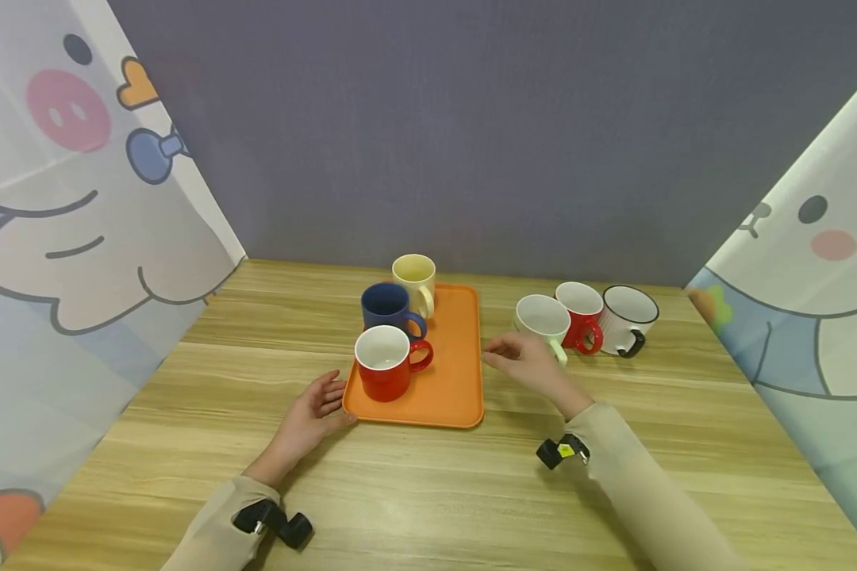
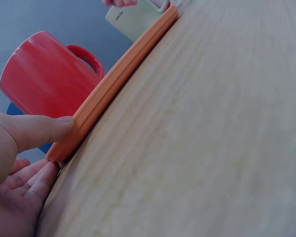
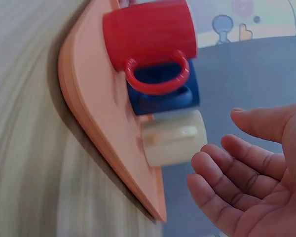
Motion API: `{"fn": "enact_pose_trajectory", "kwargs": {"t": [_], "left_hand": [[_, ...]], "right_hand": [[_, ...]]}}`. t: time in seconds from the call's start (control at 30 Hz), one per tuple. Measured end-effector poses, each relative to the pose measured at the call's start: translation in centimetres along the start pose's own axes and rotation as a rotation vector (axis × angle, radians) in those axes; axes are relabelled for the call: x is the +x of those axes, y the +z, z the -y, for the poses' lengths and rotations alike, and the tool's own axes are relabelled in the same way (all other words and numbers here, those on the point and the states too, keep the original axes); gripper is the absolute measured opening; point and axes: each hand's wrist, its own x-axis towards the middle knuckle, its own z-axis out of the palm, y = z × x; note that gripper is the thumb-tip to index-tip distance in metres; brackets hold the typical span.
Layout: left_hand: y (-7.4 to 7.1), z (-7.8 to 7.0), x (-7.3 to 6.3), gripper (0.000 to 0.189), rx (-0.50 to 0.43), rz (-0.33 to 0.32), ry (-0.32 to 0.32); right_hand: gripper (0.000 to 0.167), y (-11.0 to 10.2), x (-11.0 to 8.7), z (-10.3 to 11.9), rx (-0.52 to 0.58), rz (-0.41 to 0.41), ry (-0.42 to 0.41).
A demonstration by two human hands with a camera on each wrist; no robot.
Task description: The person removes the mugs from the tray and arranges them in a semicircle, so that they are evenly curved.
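Observation:
An orange tray [image 1: 457, 357] carries a red mug [image 1: 387, 383] with a white inside, a navy blue mug [image 1: 378, 313] and a pale yellow mug [image 1: 416, 289] in a line along its left side. At the tray's near left corner, my left hand [image 1: 310, 422] has its thumb [image 2: 44, 131] against the front rim and its fairly straight fingers against the corner. My right hand [image 1: 532, 369] hovers just off the tray's right edge, holding nothing. Its fingers [image 3: 227, 180] are loosely bent, with the thumb apart. A pale green mug [image 1: 543, 317] stands partly behind that hand.
Right of the pale green mug stand a second red mug [image 1: 578, 305] with a white inside and a white mug [image 1: 627, 316] with a black rim and handle. A dark grey panel [image 1: 457, 143] rises behind the wooden table [image 1: 428, 492]. Cartoon-printed sheets flank both sides.

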Motion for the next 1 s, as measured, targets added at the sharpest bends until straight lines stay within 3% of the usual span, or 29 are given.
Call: {"fn": "enact_pose_trajectory", "kwargs": {"t": [0.47,0.73,1.0], "left_hand": [[0.0,-0.2,-0.1,0.078,-0.013,-0.007,0.006],[0.0,-0.1,0.0,0.078,-0.015,-0.008,0.014],[0.0,-0.2,0.0,0.078,-0.025,-0.005,0.014]], "right_hand": [[0.022,4.7,2.5,0.5,0.030,0.090,-0.006],[0.025,6.4,3.7,0.4,0.112,0.132,0.009],[0.027,7.9,4.5,0.6,0.217,0.118,0.001]]}}
